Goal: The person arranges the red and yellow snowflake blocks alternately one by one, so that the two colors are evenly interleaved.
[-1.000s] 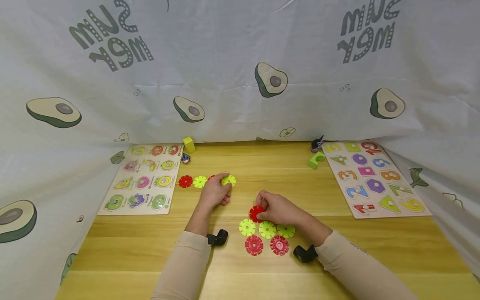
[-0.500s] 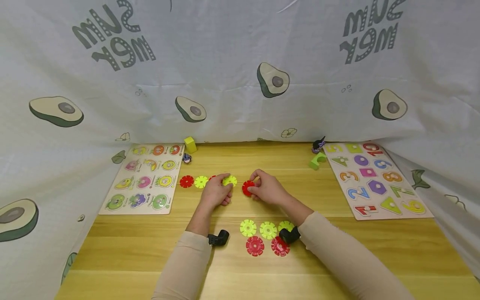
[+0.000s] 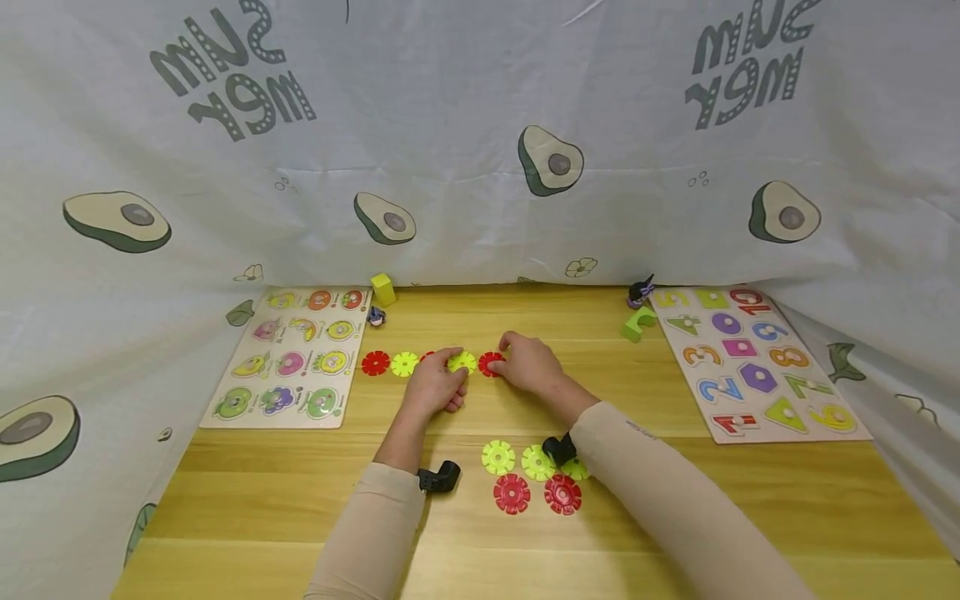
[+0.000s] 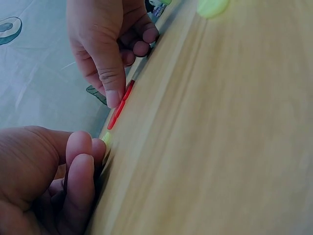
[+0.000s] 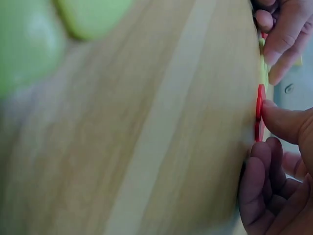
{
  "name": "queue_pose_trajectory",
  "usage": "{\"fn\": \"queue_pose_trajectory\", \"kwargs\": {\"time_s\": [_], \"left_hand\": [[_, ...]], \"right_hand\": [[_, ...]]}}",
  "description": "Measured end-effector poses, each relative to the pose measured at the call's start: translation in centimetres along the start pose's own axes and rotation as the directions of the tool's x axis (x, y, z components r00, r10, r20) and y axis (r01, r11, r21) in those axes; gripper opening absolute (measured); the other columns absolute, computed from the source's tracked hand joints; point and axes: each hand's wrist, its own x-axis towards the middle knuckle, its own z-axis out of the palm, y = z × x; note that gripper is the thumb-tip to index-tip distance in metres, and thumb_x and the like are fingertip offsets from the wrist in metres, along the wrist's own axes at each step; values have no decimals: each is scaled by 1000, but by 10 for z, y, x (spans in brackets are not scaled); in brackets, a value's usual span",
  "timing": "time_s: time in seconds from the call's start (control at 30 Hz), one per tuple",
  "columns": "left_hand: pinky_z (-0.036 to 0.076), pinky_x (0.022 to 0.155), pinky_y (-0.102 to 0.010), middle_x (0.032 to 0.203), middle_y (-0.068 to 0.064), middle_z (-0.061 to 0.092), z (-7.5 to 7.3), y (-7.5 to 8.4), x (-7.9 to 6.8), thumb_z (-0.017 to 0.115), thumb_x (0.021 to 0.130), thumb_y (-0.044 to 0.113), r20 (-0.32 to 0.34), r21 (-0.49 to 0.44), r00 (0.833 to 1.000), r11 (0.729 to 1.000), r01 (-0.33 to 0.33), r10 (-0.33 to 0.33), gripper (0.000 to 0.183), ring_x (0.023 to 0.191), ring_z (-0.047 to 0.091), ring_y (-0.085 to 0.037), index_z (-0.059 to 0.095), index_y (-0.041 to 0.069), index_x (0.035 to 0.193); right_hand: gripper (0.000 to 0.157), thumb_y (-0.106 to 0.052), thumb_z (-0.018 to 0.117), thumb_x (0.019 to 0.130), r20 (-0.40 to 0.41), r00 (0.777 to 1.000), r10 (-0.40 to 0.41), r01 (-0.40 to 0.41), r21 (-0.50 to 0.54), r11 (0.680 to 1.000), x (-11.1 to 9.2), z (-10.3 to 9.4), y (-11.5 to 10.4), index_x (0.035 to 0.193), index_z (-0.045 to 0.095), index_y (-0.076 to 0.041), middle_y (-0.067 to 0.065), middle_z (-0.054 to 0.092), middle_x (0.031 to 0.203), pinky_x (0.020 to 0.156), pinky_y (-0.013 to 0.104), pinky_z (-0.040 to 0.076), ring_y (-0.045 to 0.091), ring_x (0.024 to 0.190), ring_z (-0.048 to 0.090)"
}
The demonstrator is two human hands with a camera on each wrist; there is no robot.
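Note:
A row of flat notched plastic discs lies on the wooden table [image 3: 420, 525]. From the left come a red disc [image 3: 376, 363], a yellow disc [image 3: 404, 364] and a red one mostly hidden by fingers. My left hand [image 3: 435, 386] holds the following yellow disc [image 3: 462, 362] between thumb and index finger at its rim. At the row's right end, my right hand [image 3: 534, 367] pinches a red disc [image 3: 490, 364]. In the left wrist view this red disc [image 4: 120, 108] is seen edge-on, low over or on the tabletop, close beside the yellow one.
Nearer me lie more discs: yellow ones [image 3: 498, 457] and red ones [image 3: 512, 493], one yellow partly under the right wrist camera. A fruit puzzle board [image 3: 288, 358] is at left, a number board [image 3: 753, 367] at right. Blocks [image 3: 383, 289] and small figures [image 3: 640, 291] stand by the curtain.
My right hand has carried the red disc from above the near discs up and left to the row's right end, beside the yellow disc. The left hand has stayed in place.

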Motion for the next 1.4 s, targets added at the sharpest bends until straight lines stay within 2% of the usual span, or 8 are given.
{"fn": "queue_pose_trajectory", "kwargs": {"time_s": [0.3, 0.53, 0.67, 0.8, 0.9, 1.0, 1.17, 1.4], "left_hand": [[53, 44, -35, 62, -11, 61, 3, -1, 1, 58, 91, 21, 12, 2, 1000, 1000, 9, -9, 45, 43, 58, -18, 48, 18, 135], [52, 43, -34, 62, -10, 62, 3, 0, -1, 57, 92, 24, -4, 21, 1000, 1000, -13, 14, 46, 42, 58, -19, 47, 18, 136], [52, 42, -34, 62, -9, 62, 5, 2, -3, 58, 91, 25, 7, 42, 1000, 999, -23, 23, 46, 43, 57, -19, 47, 19, 135], [53, 44, -35, 66, -9, 62, 11, 4, -3, 60, 90, 25, 94, 13, 993, 998, -67, 66, 48, 46, 59, -21, 46, 20, 136], [54, 47, -35, 67, -10, 61, 16, 5, -2, 60, 90, 25, 169, -25, 981, 996, -91, 93, 49, 48, 60, -21, 45, 21, 137], [53, 46, -36, 63, -10, 59, 19, 7, 0, 61, 90, 25, 191, -26, 977, 995, -92, 96, 49, 46, 59, -20, 46, 22, 136], [51, 41, -34, 56, -10, 58, 23, 11, 2, 62, 90, 26, 173, 33, 982, 996, -79, 72, 47, 40, 55, -19, 48, 24, 134], [50, 39, -31, 52, -9, 57, 30, 14, 1, 60, 91, 25, 120, 95, 992, 995, -38, 27, 43, 38, 53, -18, 50, 26, 132]], "right_hand": [[45, -44, 63, 85, 10, 1000, 24, -25, 146, 989, -6, 3, 16, 117, 55, -12, 6, 62, 105, 77, 37, 46, 23, 83, 54], [45, -40, 67, 83, 99, 995, -25, -4, 287, 958, -35, 1, 23, 120, 53, -17, 6, 53, 70, 49, 29, 38, 16, 55, 46], [46, -36, 70, 82, 144, 985, -99, 45, 335, 941, -58, -1, 23, 120, 55, -17, 4, 52, 67, 44, 27, 37, 16, 52, 46], [44, -36, 71, 81, 178, 969, -174, 100, 359, 928, -76, -1, 24, 118, 56, -17, 1, 55, 69, 45, 28, 41, 15, 53, 50], [43, -37, 70, 81, 205, 956, -212, 127, 362, 923, -87, 0, 24, 116, 57, -17, 0, 57, 70, 47, 29, 44, 14, 55, 51], [43, -39, 72, 79, 221, 944, -245, 160, 343, 925, -94, 2, 23, 114, 58, -18, -1, 57, 76, 52, 29, 45, 14, 61, 52], [42, -39, 76, 74, 195, 928, -318, 267, 249, 931, -103, 7, 18, 109, 62, -21, -2, 52, 89, 66, 31, 43, 15, 78, 48], [42, -43, 79, 69, 154, 916, -371, 357, 112, 927, -111, 15, 16, 105, 65, -27, -8, 49, 90, 67, 28, 37, 13, 83, 40]]}}
